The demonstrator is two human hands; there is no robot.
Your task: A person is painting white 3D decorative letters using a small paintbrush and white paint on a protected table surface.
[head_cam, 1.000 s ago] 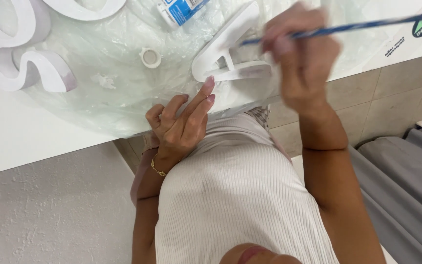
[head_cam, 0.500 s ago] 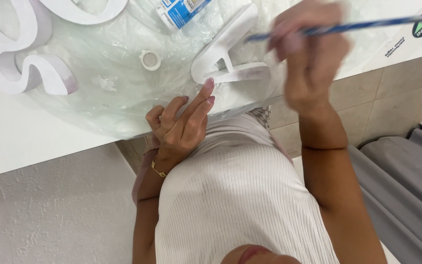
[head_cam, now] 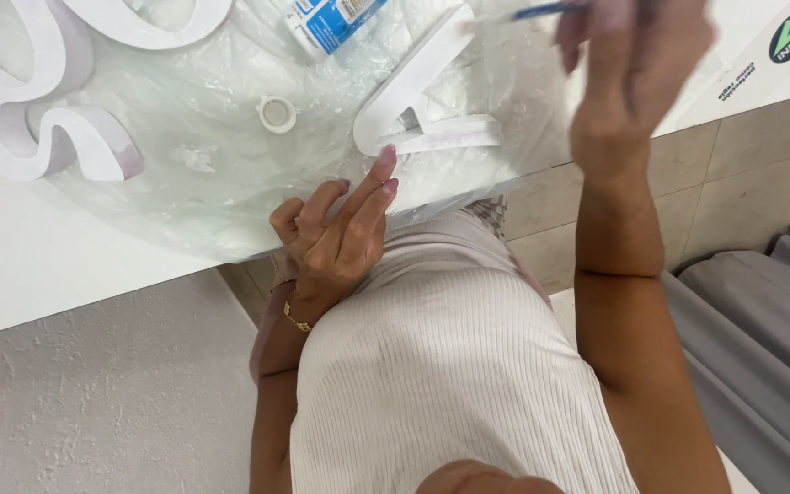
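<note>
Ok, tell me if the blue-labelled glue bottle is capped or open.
Probably open: a small white cap lies apart on the plastic sheet, but the bottle has its tip hidden.

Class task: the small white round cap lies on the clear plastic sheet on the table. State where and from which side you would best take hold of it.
Grip the small white round cap by its outer rim, probably coming from above with two fingertips: it lies flat with its open side up, low, standing apart on the clear plastic sheet.
</note>
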